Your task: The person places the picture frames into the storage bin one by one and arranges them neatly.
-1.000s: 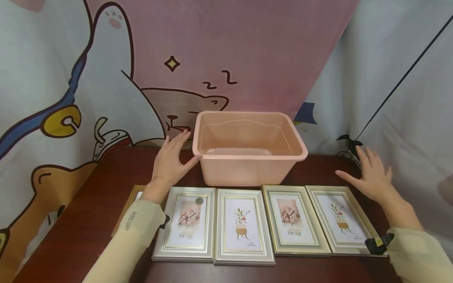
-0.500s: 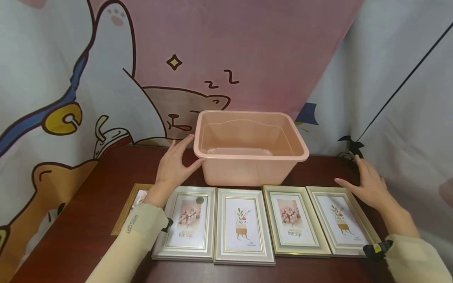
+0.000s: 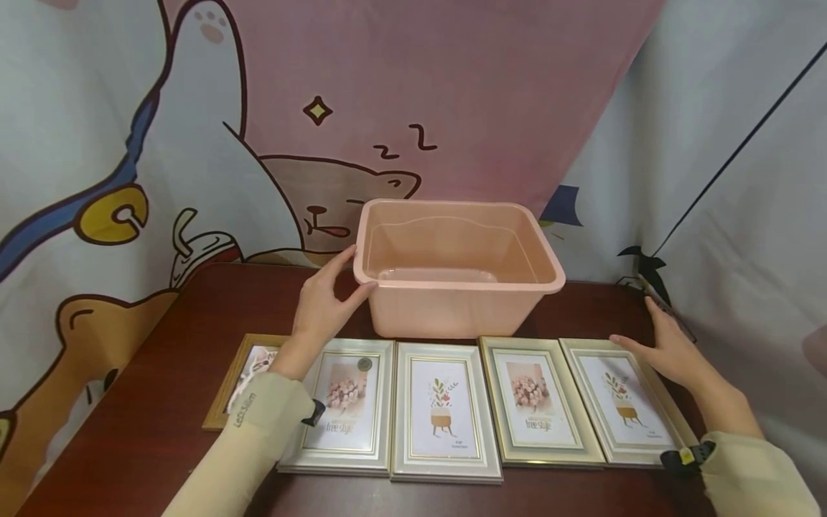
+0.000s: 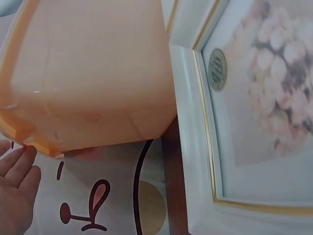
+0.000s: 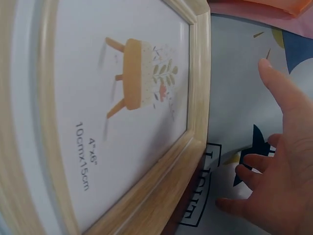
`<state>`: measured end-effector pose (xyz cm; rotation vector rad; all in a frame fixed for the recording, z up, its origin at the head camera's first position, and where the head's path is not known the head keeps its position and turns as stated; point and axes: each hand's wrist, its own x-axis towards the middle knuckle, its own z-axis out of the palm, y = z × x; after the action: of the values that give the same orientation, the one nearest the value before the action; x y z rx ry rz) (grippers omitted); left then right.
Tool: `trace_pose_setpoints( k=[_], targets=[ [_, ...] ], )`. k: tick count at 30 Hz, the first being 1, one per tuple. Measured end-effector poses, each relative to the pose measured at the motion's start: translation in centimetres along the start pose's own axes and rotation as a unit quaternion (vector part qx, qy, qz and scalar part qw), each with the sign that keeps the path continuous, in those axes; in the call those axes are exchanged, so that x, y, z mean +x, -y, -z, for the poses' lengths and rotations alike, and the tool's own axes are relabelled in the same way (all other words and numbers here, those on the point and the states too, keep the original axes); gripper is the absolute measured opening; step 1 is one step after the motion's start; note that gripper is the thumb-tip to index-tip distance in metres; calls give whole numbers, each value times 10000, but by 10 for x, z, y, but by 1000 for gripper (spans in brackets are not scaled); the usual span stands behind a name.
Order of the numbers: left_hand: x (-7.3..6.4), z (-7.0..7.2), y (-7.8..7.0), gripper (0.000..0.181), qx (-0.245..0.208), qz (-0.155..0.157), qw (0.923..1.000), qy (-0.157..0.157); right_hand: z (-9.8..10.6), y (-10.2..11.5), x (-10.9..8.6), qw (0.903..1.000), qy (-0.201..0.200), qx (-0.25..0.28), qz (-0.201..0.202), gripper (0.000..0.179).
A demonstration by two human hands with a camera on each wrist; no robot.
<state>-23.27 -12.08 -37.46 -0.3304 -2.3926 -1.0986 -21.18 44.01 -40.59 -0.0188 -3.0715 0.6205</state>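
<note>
Across the near half of the dark red table [image 3: 161, 388], five picture frames [image 3: 446, 413] are lying face up in a row, the left wooden one partly hidden by a sleeve [image 3: 265, 413]. Near the right-hand end, the right hand [image 3: 675, 352] is hovering empty, thumb and fingers standing wide apart. Farther in, the left hand [image 3: 319, 305] is meeting the near-left rim of the pink tub [image 3: 455, 312], thumb and forefinger spreading apart around the corner. That tub is standing upright behind the frames, and a cartoon-printed cloth [image 3: 452, 108] is hanging beyond it.
</note>
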Motion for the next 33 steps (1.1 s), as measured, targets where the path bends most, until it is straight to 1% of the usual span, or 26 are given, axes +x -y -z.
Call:
trace_pose_setpoints(
  k=[5,8,12,15,20,21,25,31,33],
  targets=[
    [1,-2,-3,62,-443,100,9988,-187,-2,-4,-1,9996,213,102,-140,112],
    [2,-4,-4,59,-684,199,9971,-255,-1,-7,-2,9985,420,241,-259,111],
    [3,-6,-4,59,-991,253,9943,-295,3,-13,-3,9946,796,461,-471,109],
    [3,-7,-4,59,-1131,279,9927,-319,5,-18,-5,9908,1036,662,-563,106],
    [3,-9,-3,59,-1196,367,9917,-309,7,-27,-8,9865,1292,914,-413,98],
    [3,-9,-3,59,-1203,386,9915,-305,7,-29,-9,9863,1332,891,-398,96],
    [2,-11,-4,59,-1230,436,9910,-298,6,-37,-13,9863,1376,831,-384,87],
    [1,-10,-7,59,-1222,505,9908,-299,2,-54,-13,9900,1179,593,-507,72],
    [1,-9,-7,59,-1212,509,9909,-295,1,-58,-14,9902,1138,589,-559,68]
  ],
)
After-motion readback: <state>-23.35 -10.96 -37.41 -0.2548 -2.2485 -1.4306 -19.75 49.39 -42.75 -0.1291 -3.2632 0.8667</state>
